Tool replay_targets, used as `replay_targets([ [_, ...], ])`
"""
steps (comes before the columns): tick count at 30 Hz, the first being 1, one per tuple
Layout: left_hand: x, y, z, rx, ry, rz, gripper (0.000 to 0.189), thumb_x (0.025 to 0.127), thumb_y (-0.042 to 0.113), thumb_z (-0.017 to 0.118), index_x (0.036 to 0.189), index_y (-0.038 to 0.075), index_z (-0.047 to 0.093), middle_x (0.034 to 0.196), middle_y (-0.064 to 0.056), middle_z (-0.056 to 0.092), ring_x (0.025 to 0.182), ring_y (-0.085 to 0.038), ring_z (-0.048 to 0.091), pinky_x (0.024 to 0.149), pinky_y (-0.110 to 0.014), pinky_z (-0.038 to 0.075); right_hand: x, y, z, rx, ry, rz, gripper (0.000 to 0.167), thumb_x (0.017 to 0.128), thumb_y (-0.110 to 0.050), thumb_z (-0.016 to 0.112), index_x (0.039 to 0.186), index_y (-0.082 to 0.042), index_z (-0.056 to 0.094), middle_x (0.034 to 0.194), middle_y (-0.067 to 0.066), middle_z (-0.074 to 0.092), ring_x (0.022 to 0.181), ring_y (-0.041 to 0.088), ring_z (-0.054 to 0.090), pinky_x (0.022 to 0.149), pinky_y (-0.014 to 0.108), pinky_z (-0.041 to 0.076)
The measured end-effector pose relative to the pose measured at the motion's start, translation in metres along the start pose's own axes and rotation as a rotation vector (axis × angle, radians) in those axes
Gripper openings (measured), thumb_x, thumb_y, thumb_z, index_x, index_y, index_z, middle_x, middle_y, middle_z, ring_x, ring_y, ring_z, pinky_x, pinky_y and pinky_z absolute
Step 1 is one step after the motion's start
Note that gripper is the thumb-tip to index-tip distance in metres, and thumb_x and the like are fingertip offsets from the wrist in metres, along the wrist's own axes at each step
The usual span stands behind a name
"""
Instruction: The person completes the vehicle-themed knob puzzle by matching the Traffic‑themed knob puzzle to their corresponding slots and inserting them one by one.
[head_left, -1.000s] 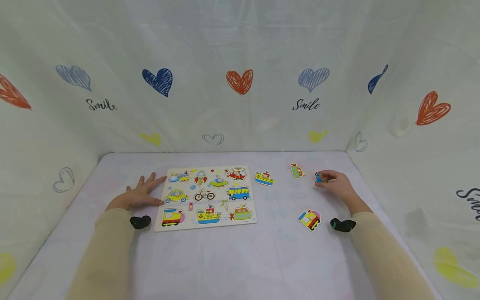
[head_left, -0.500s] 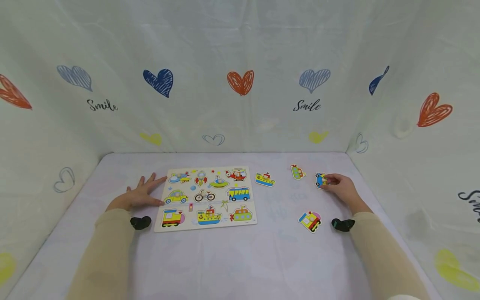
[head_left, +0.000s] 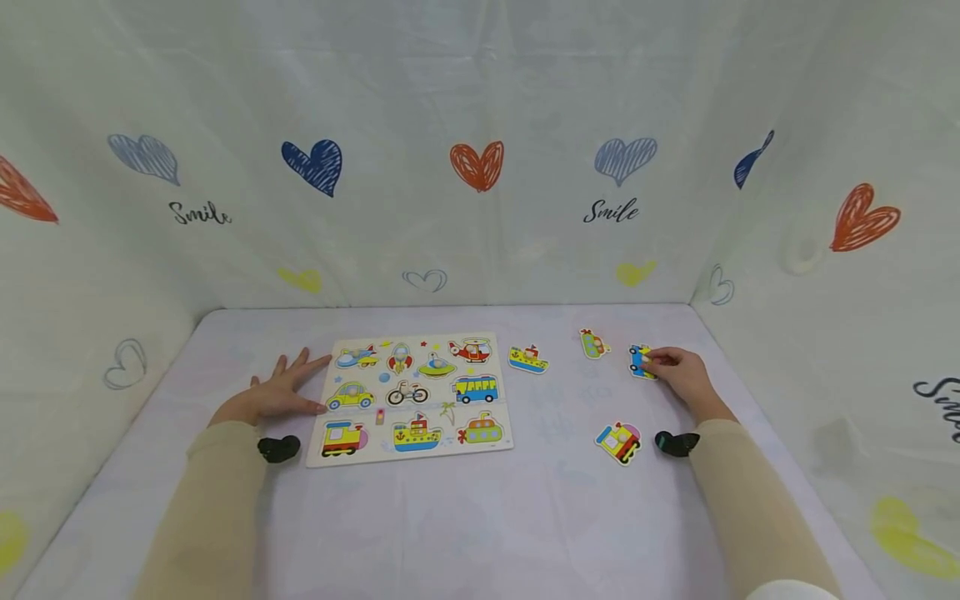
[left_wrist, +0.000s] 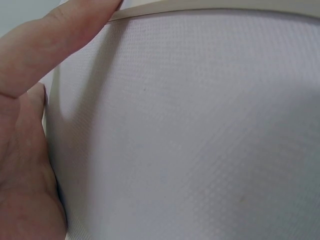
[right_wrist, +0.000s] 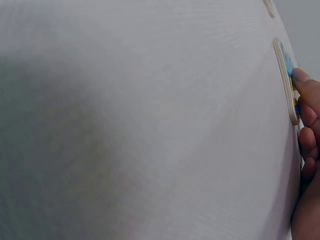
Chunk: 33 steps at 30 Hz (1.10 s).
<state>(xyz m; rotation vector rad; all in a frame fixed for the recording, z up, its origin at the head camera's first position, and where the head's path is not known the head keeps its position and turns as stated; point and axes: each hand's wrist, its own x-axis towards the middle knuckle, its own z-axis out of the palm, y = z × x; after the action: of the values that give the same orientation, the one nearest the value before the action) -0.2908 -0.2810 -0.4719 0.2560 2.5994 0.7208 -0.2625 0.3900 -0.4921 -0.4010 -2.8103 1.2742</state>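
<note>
In fingers of right hand (head_left: pixel 684 379), pinched: bus puzzle piece (head_left: pixel 637 362). Against spread fingers of left hand (head_left: pixel 276 397): vehicle puzzle board (head_left: pixel 378 443). Between board and bus: ship piece (head_left: pixel 528 360), submarine piece (head_left: pixel 593 344).

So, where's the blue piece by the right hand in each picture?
Head: the blue piece, right of centre, at the right hand's fingertips.
Left wrist: not in it.
Right wrist: the blue piece, near the right edge, upper half.
Shared landmark: the white table surface, in all three.
</note>
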Motion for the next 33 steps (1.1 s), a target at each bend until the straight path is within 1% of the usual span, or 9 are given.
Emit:
replay_targets([
  [3,-0.002,-0.001,0.000,0.000,0.000,0.000,0.105,0.074,0.040,0.081,0.154,0.008,0.021,0.156,-0.030,-0.010,0.136,-0.054,-0.023,0.093,-0.078,-0.018,0.002,0.000,0.003,0.009,0.012,0.023,0.039,0.094,-0.027,0.067,0.119,0.002,0.062,0.115,0.018,0.056,0.099,0.028,0.047,0.081,0.034,0.042],
  [6,-0.003,-0.002,0.000,0.002,0.000,-0.001,0.104,0.074,0.040,0.081,0.154,0.008,0.021,0.156,-0.031,-0.010,0.136,-0.054,-0.023,0.093,-0.078,-0.018,0.004,0.001,0.005,0.013,0.017,0.030,0.037,0.095,-0.026,0.066,0.118,0.002,0.062,0.115,0.018,0.057,0.099,0.028,0.047,0.081,0.034,0.042],
  [14,-0.002,-0.001,0.001,-0.003,0.002,-0.009,0.105,0.075,0.041,0.080,0.154,0.009,0.020,0.156,-0.030,-0.010,0.137,-0.053,-0.024,0.094,-0.078,-0.018,0.004,0.000,0.006,-0.010,0.036,0.010,0.040,0.096,-0.028,0.064,0.119,0.004,0.061,0.117,0.021,0.056,0.100,0.031,0.046,0.082,0.037,0.041],
  [16,-0.001,-0.001,0.001,-0.002,0.004,-0.011,0.105,0.074,0.041,0.080,0.154,0.010,0.020,0.157,-0.029,-0.010,0.137,-0.053,-0.024,0.094,-0.077,-0.018,0.004,0.001,0.006,-0.009,0.041,0.018,0.039,0.096,-0.029,0.063,0.120,0.003,0.062,0.116,0.020,0.056,0.100,0.031,0.046,0.082,0.036,0.041],
  [20,0.001,-0.002,0.002,0.000,0.006,-0.009,0.105,0.074,0.041,0.081,0.154,0.010,0.021,0.157,-0.029,-0.010,0.137,-0.053,-0.024,0.094,-0.077,-0.018,0.003,0.000,0.004,-0.002,0.033,0.031,0.039,0.097,-0.028,0.062,0.122,0.002,0.062,0.116,0.020,0.055,0.100,0.030,0.045,0.080,0.034,0.041],
  [24,0.001,-0.003,0.001,0.000,0.006,-0.008,0.105,0.074,0.041,0.081,0.154,0.009,0.021,0.156,-0.030,-0.010,0.136,-0.053,-0.024,0.094,-0.077,-0.018,-0.001,-0.006,0.003,-0.002,0.017,0.030,0.038,0.098,-0.025,0.061,0.123,0.003,0.061,0.118,0.020,0.054,0.101,0.030,0.046,0.080,0.032,0.042],
  [29,-0.001,-0.002,0.001,-0.003,0.001,-0.005,0.105,0.074,0.042,0.080,0.154,0.009,0.020,0.156,-0.030,-0.010,0.136,-0.053,-0.024,0.094,-0.077,-0.019,-0.006,-0.014,0.003,-0.010,0.001,0.039,0.039,0.098,-0.026,0.060,0.124,0.003,0.060,0.113,0.018,0.053,0.098,0.029,0.046,0.076,0.030,0.042],
  [33,-0.002,-0.002,0.000,-0.003,-0.001,-0.001,0.105,0.075,0.042,0.080,0.154,0.009,0.020,0.156,-0.030,-0.010,0.136,-0.053,-0.024,0.093,-0.078,-0.019,-0.007,-0.016,0.002,-0.014,-0.031,0.016,0.039,0.098,-0.027,0.060,0.124,0.002,0.061,0.114,0.017,0.054,0.099,0.028,0.046,0.075,0.028,0.043],
])
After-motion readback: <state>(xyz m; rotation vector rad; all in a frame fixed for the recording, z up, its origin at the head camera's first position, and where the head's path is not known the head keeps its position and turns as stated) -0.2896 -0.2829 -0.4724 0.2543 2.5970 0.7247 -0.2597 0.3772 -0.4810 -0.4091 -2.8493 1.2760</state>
